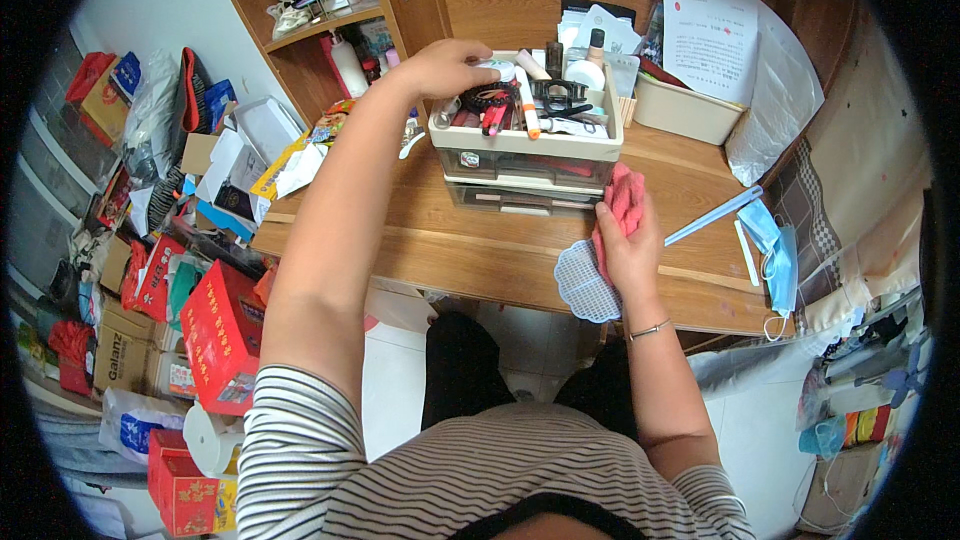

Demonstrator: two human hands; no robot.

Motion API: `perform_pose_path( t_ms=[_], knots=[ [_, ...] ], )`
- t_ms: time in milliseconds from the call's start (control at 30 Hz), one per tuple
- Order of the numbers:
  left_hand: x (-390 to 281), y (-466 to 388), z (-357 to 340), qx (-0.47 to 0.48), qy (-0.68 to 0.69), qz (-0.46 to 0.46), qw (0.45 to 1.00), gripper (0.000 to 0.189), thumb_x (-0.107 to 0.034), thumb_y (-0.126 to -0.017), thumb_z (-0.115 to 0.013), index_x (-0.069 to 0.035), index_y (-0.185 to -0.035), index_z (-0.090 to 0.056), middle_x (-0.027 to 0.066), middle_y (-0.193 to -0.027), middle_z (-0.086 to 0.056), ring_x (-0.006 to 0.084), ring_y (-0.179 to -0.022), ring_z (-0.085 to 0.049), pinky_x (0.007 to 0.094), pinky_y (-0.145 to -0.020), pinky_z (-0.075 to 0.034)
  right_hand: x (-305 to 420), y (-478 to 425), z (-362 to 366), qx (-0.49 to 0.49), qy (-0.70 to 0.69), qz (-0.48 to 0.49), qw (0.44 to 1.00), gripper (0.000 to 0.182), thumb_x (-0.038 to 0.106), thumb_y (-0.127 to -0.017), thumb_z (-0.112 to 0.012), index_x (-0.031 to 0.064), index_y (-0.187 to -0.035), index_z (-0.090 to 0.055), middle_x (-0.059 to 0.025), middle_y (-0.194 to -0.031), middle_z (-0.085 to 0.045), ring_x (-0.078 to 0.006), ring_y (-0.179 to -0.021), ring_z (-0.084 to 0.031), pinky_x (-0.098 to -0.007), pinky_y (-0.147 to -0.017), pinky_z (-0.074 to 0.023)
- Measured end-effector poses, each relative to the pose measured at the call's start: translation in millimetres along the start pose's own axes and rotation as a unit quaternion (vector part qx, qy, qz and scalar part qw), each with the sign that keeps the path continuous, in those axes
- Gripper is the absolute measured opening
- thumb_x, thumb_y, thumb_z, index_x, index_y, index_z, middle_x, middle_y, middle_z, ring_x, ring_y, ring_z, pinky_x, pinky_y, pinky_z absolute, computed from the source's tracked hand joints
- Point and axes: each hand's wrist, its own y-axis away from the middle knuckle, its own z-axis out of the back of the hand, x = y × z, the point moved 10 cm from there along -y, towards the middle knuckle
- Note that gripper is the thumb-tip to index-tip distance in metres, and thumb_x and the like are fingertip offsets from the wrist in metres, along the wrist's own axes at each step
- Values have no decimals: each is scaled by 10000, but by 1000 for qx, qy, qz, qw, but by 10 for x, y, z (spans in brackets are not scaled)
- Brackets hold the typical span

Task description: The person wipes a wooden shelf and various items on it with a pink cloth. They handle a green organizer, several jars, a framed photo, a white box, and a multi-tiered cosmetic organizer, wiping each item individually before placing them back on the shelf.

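Observation:
A cream plastic organizer [525,142] with smoky see-through drawers stands on the wooden desk, its open top packed with cosmetics. At its far left corner, my left hand [454,67] has its fingers and thumb on a white round-lidded jar [496,71]. Close by lie a black beaded band [487,97], an orange-and-white marker-like tube [527,105] and a black claw hair clip [559,95]. My right hand [634,247] grips a red cloth [625,199] by the organizer's front right corner. Beneath that hand lies a light blue fly swatter [589,281], its head reaching over the desk's front edge.
A cream bin [690,109] with papers stands at the back right beside a plastic bag [776,97]. Blue face masks [780,262] lie at the right edge. Left are a snack packet [330,124], shelves [322,26] and piled boxes [221,337].

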Motion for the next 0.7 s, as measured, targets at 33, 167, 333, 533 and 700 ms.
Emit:
perform_pose_path(
  t_ms=[33,167,333,533,700],
  knots=[
    [-53,-18,11,3,-32,10,999,520,-437,-837,-661,-21,-1149,-641,233,-1130,-643,357,-1056,-613,378,-919,-467,1,1,12,0,6,-1,1000,404,162,-812,-713,-3,-1155,-576,-199,-1072,-646,-317,-1016,-633,-383,-871,-489],
    [-164,-10,92,-23,-111,70,991,648,-546,-774,-681,28,-1075,-656,262,-1129,-634,372,-1058,-608,395,-901,-471,-28,9,28,-6,-9,-5,1000,405,166,-810,-716,-1,-1152,-578,-199,-1073,-647,-315,-1015,-634,-379,-870,-490],
    [124,55,279,-172,34,83,981,775,-492,-689,-794,35,-1209,-565,240,-1142,-628,315,-1047,-630,403,-851,-505,-77,14,3,-15,-32,-4,999,432,162,-818,-713,-12,-1186,-569,-185,-1103,-651,-276,-1040,-633,-364,-891,-487],
    [61,834,556,-319,475,33,819,651,-245,-783,-774,20,-1295,-471,133,-1167,-571,209,-1019,-597,314,-808,-523,-234,-5,-24,-34,-279,-106,954,464,134,-918,-627,-10,-1326,-458,-133,-1240,-595,-226,-1107,-596,-341,-942,-481],
    [-605,1491,255,-294,484,-88,820,684,59,-738,-732,13,-1327,-387,161,-1234,-537,246,-1159,-559,359,-989,-476,-24,-117,211,-60,-540,-150,826,530,386,-1032,-374,-3,-1391,-382,-149,-1330,-517,-239,-1172,-555,-379,-1021,-440]
  ],
)
